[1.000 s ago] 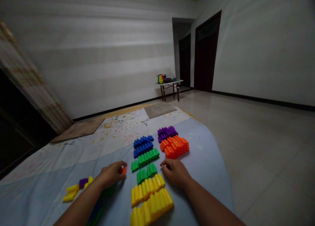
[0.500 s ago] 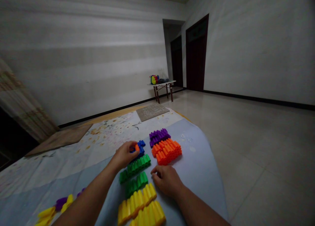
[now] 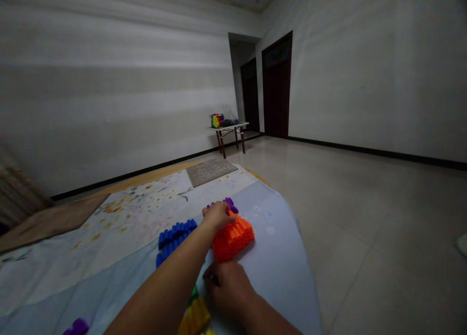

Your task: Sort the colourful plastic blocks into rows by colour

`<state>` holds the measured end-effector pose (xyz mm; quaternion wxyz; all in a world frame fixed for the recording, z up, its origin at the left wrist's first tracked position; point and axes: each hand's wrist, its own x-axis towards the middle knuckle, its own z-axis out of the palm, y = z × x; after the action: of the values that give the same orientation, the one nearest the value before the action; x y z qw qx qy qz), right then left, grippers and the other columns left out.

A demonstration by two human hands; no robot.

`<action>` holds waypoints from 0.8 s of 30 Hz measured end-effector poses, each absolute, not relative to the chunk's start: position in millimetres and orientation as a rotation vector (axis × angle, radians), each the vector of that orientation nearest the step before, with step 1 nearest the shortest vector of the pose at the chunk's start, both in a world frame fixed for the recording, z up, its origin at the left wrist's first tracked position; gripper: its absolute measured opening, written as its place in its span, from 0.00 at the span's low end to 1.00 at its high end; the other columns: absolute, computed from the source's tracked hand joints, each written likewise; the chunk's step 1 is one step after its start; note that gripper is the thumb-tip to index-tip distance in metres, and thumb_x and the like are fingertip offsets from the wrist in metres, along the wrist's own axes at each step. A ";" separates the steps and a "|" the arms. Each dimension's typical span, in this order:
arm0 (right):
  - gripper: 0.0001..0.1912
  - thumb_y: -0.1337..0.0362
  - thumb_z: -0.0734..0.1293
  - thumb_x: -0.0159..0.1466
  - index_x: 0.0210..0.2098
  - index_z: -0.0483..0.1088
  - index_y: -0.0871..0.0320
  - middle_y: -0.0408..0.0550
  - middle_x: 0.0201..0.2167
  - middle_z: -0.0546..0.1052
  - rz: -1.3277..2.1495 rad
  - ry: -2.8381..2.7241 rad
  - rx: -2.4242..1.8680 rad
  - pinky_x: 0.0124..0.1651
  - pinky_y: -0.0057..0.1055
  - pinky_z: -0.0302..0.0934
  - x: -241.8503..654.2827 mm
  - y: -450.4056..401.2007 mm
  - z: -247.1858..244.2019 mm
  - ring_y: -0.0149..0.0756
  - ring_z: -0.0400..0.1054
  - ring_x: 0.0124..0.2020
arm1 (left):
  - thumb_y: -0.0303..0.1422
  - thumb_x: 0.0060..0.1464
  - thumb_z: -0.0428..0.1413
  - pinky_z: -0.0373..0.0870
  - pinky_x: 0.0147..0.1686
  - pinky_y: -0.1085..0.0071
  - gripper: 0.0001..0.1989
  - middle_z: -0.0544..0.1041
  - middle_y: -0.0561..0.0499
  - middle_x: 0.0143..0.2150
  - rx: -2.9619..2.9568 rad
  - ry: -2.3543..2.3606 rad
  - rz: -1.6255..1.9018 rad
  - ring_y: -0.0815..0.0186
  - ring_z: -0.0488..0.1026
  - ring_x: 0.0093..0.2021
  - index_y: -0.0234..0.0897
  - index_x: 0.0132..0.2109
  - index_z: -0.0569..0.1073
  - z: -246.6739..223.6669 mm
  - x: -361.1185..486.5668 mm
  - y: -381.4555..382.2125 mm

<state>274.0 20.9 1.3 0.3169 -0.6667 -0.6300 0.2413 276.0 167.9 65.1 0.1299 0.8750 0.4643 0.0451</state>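
Left hand (image 3: pixel 217 215): grip apparently pinching orange piece (image 3: pixel 230 212) at orange stack (image 3: pixel 233 237), lower centre.
Right hand (image 3: pixel 230 287): near stack, curled; grip's contents cannot be told.
Blue rows (image 3: pixel 175 236): lower left of centre, apparently grouped by colour.

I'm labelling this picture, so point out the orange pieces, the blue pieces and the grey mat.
Orange pieces (image 3: pixel 236 233): head view, middle of the stack.
Blue pieces (image 3: pixel 178 230): head view, far row.
Grey mat (image 3: pixel 210 172): head view, middle of its top.

Dark wooden door (image 3: pixel 277 89) beyond pale floor (image 3: pixel 350 198)
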 end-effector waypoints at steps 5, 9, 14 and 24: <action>0.16 0.67 0.59 0.55 0.38 0.74 0.52 0.45 0.36 0.78 0.635 -1.635 -1.718 0.37 0.25 0.59 274.4 22.5 -1.8 0.36 0.72 0.38 | 0.38 0.35 0.60 0.60 0.43 0.62 0.11 0.78 0.49 0.38 2.564 1.398 -0.006 0.57 0.71 0.43 0.43 0.31 0.75 61.9 279.7 165.7; 0.16 0.67 0.59 0.55 0.39 0.74 0.52 0.45 0.37 0.78 0.634 -1.633 -1.717 0.39 0.25 0.60 274.0 22.1 -2.5 0.36 0.72 0.39 | 0.38 0.33 0.61 0.60 0.44 0.61 0.13 0.78 0.48 0.39 2.558 1.387 -0.016 0.55 0.70 0.44 0.44 0.32 0.75 61.5 278.9 165.1; 0.16 0.68 0.58 0.55 0.38 0.74 0.53 0.45 0.37 0.78 0.622 -1.681 -1.707 0.38 0.25 0.59 274.9 21.1 -0.4 0.36 0.72 0.39 | 0.41 0.33 0.60 0.59 0.44 0.59 0.18 0.77 0.46 0.40 2.525 1.363 0.080 0.54 0.71 0.43 0.42 0.35 0.75 66.4 273.8 164.5; 0.13 0.66 0.59 0.56 0.35 0.74 0.54 0.43 0.29 0.78 0.559 -1.667 -1.705 0.31 0.23 0.55 272.8 21.2 -7.4 0.31 0.71 0.30 | 0.42 0.49 0.48 0.62 0.41 0.65 0.17 0.78 0.49 0.38 2.444 1.422 0.473 0.61 0.72 0.40 0.39 0.40 0.74 90.6 199.6 152.4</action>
<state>272.8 21.2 -7.4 0.3393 -0.6549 -0.6402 0.2147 199.6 152.4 90.6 0.1369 0.8446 0.4912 0.1635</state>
